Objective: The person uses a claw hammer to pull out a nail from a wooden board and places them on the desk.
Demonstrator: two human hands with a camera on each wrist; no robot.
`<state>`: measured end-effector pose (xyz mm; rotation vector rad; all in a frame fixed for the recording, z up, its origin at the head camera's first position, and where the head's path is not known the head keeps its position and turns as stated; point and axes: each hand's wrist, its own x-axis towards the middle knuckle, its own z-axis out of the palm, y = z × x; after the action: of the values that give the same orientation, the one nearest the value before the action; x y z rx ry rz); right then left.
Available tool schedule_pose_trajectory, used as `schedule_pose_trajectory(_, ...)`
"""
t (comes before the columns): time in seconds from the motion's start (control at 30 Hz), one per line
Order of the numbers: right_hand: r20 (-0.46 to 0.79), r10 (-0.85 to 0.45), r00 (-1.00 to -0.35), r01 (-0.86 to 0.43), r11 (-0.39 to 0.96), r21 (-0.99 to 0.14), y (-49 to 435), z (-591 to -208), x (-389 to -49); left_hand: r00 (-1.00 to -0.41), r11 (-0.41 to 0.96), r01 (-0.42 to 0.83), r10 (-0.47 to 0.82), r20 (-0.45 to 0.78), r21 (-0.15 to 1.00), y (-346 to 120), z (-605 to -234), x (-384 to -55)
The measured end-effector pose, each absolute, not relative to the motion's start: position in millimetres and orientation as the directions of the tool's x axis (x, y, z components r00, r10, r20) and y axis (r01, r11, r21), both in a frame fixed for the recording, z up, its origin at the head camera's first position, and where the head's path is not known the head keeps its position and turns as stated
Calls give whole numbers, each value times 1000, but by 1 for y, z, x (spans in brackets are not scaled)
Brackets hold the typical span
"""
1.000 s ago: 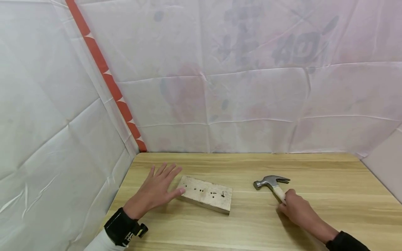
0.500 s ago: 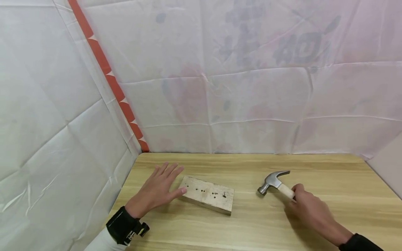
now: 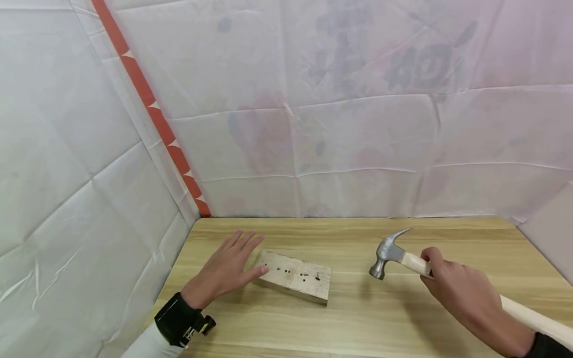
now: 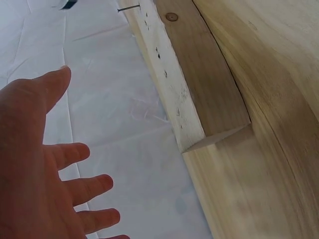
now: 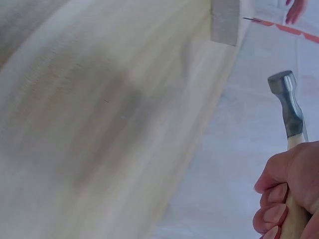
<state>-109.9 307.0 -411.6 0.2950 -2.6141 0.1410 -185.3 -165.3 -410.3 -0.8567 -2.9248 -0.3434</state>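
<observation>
A pale wooden block (image 3: 293,278) with a row of dark holes lies on the table. A nail (image 4: 128,8) sticks out of its top face near the right end. My left hand (image 3: 228,271), fingers straight and spread, hangs over the block's left end; in the left wrist view a gap shows between hand and block. My right hand (image 3: 465,293) grips a claw hammer (image 3: 387,253) partway along its wooden handle, the rest of which extends behind the hand. The hammer is raised over the table to the right of the block, its striking face turned down and claw up.
The wood-grain table (image 3: 358,328) meets a white sheet wall (image 3: 358,149) at its back edge. Another sheet wall (image 3: 80,199) rises along the left side, with a red strip (image 3: 143,89) at the corner. My left wrist wears a black camera band (image 3: 176,320).
My right hand has lifted the hammer and drawn it back to the right, turning its claw upward. The left hand has stayed nearly still, and the block has not moved.
</observation>
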Motion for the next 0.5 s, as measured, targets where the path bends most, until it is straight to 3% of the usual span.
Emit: schedule_pose_trajectory(0.5, 564, -431, -704, -425, 892, 152, 275, -376, -99, -859, 773, 496, 502, 96, 396, -156, -406, -181)
